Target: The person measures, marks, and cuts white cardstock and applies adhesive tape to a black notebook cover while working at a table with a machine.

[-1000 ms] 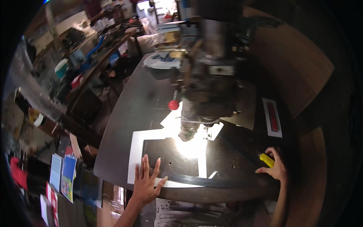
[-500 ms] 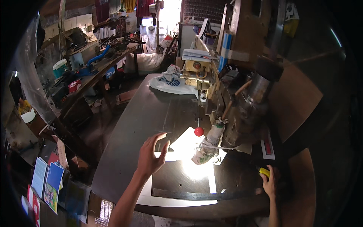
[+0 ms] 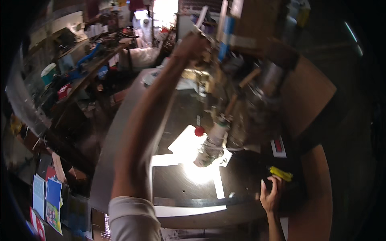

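The left hand [image 3: 192, 45] is raised to the machine's upper part [image 3: 225, 60]; its fingers' spread cannot be told. The right hand's [image 3: 270, 193] curled fingers rest just below a yellow object [image 3: 281, 173] on the tabletop [image 3: 120, 136]. The reach should be kept clear of the lit head [image 3: 209, 150].

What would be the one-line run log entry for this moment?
left hand: raised at machine top | right hand: beside yellow object | dark sheet: lit under machine head
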A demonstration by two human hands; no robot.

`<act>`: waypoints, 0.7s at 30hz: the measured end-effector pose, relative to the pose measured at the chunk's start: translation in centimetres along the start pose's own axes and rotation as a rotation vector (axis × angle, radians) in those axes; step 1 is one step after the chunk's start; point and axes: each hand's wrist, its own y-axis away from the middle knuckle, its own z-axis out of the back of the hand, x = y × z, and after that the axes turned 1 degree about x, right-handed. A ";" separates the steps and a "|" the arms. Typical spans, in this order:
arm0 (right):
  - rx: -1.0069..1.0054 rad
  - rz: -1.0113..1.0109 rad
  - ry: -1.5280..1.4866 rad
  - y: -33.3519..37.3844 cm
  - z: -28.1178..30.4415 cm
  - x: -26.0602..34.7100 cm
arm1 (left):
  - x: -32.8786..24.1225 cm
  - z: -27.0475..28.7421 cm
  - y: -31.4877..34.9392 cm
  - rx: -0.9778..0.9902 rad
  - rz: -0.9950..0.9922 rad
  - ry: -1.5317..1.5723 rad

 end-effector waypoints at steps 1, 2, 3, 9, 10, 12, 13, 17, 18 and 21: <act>0.033 -0.004 -0.063 -0.4 -0.6 0.6 | 1.5 -0.1 0.9 -0.029 -0.070 -0.194; 0.083 -0.020 -0.089 -0.5 -0.9 0.3 | 1.2 -0.5 1.2 -0.058 -0.162 -0.270; 0.091 -0.033 -0.082 -0.5 -1.3 0.3 | 2.1 -0.5 1.9 -0.101 -0.069 -0.188; -0.036 0.017 -0.135 -0.1 -0.8 -0.5 | -1.7 10.2 13.2 -0.342 0.339 0.172; -0.066 0.047 -0.195 0.1 -0.9 0.3 | -3.2 12.7 18.5 -0.397 0.413 0.243; 0.095 -0.179 -0.262 2.2 1.1 2.0 | -9.5 11.1 27.8 -0.332 0.624 0.028; 0.176 -0.205 -0.469 3.0 1.7 3.7 | -13.8 12.9 30.8 -0.282 0.605 0.178; 0.853 -0.264 -1.353 3.6 2.5 14.5 | -29.6 15.3 39.3 0.124 0.557 0.687; 0.802 -0.362 -1.515 5.0 2.0 16.6 | -31.0 14.9 39.6 0.170 0.481 0.918; 0.641 -0.626 -1.635 5.2 2.0 14.5 | -29.3 13.7 37.9 0.258 0.402 0.888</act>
